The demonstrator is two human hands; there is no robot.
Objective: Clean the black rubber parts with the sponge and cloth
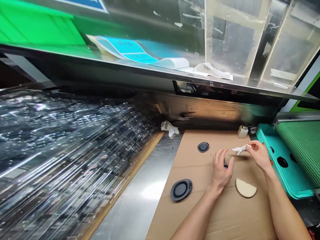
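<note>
Right hand (259,156) pinching white cloth (240,149), blue labels (132,50) — illegible

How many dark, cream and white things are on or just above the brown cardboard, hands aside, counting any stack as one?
Dark pieces: 3, one mostly hidden by the left hand
Cream half-disc: 1
White things: 2, a small bottle and the cloth in the right hand
Total: 6
</note>
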